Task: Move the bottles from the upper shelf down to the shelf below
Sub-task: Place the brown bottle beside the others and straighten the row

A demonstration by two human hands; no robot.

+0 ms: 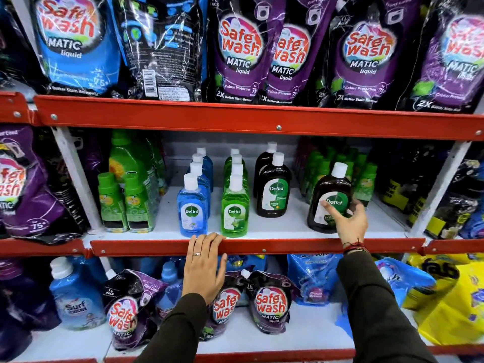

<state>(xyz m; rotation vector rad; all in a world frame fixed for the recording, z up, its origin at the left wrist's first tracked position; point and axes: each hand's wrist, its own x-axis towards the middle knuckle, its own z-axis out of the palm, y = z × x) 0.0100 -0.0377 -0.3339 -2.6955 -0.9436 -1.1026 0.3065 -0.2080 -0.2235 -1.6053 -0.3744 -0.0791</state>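
Observation:
On the middle shelf stand Dettol bottles with white caps: a row of blue ones, a row of green ones and two dark brown ones. A third brown Dettol bottle stands tilted at the right, and my right hand is wrapped around its lower part. My left hand rests over the red front rail of that shelf, fingers hooked on its top edge, holding no bottle. The shelf below carries pouches and a bottle.
Safe Wash pouches and a Surf Excel bottle stand on the lower shelf, with bare white shelf to the right of them. Green bottles flank the Dettol rows. Large pouches fill the top shelf. Yellow bags sit at lower right.

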